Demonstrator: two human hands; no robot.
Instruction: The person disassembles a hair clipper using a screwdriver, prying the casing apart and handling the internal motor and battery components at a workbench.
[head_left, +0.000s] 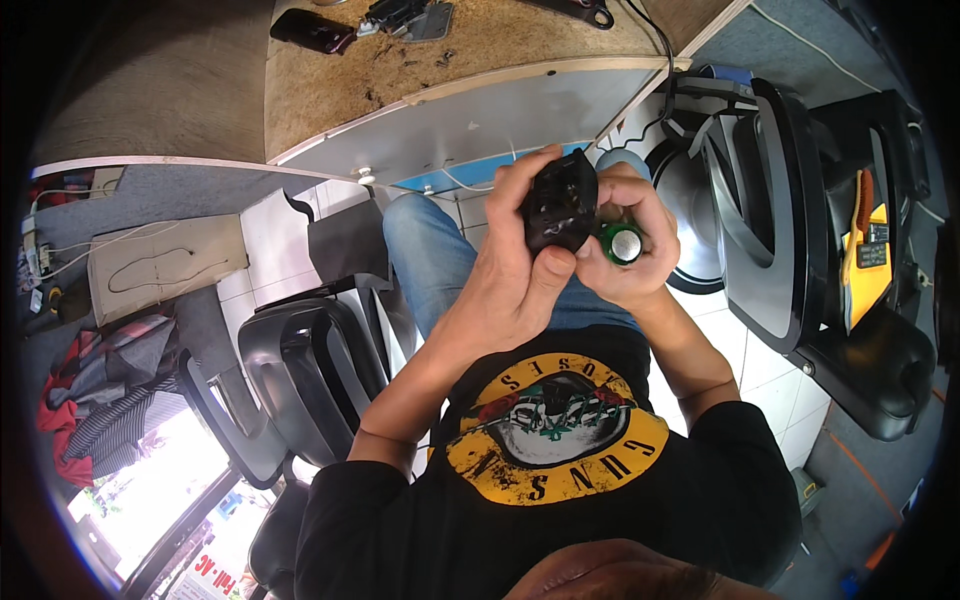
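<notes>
Above my lap, my left hand [520,240] is wrapped round a black, glossy, lumpy plastic part [560,205], its thumb along the near edge. My right hand [640,235] is close beside it, fingers curled round a green handle with a silver end cap [622,244]. That handle is seen almost end-on and looks like a screwdriver's. Its other end is hidden, so I cannot tell whether it touches the black part. The fingertips of my right hand reach the black part's right side.
Ahead is a wooden workbench [400,85] with a dark red-black casing [313,32] and black and grey parts [405,18] on it. Large black-and-grey casings stand at my left [310,365] and right [770,220]. A yellow item [868,270] lies on the right; clothes [120,390] lie left.
</notes>
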